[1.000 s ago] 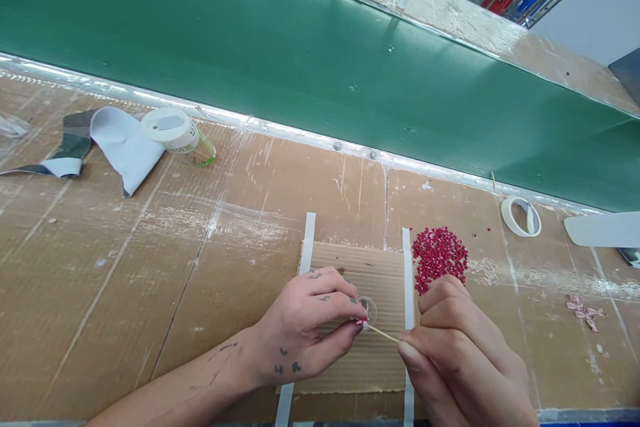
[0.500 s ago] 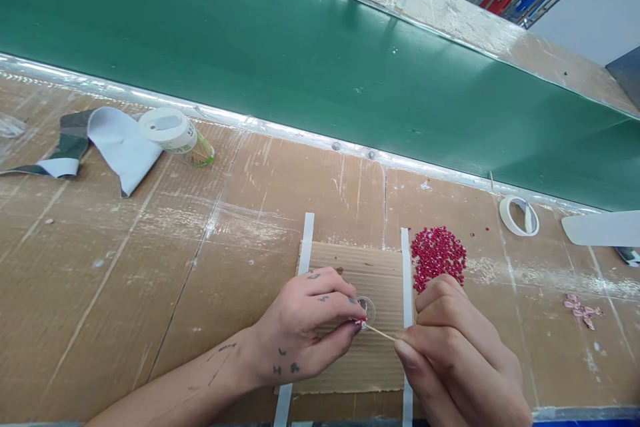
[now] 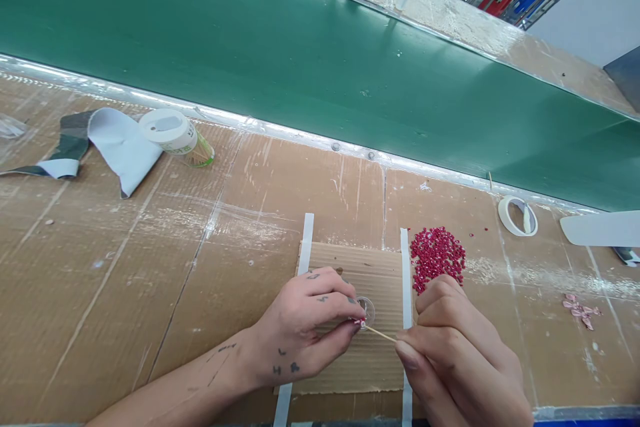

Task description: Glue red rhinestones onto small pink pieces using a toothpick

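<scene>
My left hand [image 3: 305, 330] rests on a taped-down corrugated cardboard pad [image 3: 357, 267], its fingertips pinched on a tiny pink piece [image 3: 359, 323] beside a small clear round cup [image 3: 367, 307]. My right hand [image 3: 460, 353] is closed around a thin wooden stick [image 3: 380, 333], whose tip touches the pink piece. A heap of small red beads [image 3: 437, 255] lies just beyond my right knuckles.
A green conveyor belt [image 3: 300, 47] runs across the back. On the cardboard-covered bench sit a toothpick jar [image 3: 175, 137], a grey-white strip [image 3: 107, 143], a tape roll [image 3: 517, 215], a white flat piece [image 3: 600, 228] and several pink petals [image 3: 580, 311].
Almost nothing has moved. Both hands stay in place with the stick tip at the pink piece; the view has shifted very slightly.
</scene>
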`<state>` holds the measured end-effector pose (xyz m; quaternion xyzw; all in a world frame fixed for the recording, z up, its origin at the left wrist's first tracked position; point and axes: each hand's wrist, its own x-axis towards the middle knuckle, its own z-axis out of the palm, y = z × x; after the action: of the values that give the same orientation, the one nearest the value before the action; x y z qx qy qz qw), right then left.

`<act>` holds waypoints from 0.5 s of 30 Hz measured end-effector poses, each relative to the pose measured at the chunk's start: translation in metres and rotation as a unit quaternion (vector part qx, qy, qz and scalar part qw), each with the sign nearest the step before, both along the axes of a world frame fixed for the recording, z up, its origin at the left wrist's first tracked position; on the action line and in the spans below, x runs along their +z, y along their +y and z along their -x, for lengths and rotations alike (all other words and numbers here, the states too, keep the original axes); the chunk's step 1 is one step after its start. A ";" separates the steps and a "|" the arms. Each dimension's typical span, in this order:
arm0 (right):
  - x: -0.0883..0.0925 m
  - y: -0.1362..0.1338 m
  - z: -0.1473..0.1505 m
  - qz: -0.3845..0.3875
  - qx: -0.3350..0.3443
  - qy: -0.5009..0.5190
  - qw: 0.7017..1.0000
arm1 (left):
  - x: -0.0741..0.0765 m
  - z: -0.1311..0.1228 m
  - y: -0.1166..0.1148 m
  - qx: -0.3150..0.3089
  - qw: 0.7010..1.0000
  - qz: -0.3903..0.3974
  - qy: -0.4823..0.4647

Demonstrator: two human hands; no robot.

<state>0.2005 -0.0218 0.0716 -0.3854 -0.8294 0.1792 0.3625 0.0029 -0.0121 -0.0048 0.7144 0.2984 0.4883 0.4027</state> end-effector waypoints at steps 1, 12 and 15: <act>0.000 0.000 0.000 0.001 -0.001 0.000 1.000 | 0.000 0.000 0.000 0.002 1.000 0.001 -0.002; -0.006 -0.002 -0.016 0.023 -0.020 0.000 1.000 | 0.004 0.004 0.007 0.010 1.000 -0.005 0.015; -0.023 0.000 -0.015 0.027 -0.016 -0.086 0.996 | 0.005 0.009 0.010 0.018 0.999 0.014 0.025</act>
<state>0.2157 -0.0222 0.0491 -0.4218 -0.8464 0.1615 0.2820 -0.0060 -0.0024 0.0005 0.7153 0.3280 0.4732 0.3960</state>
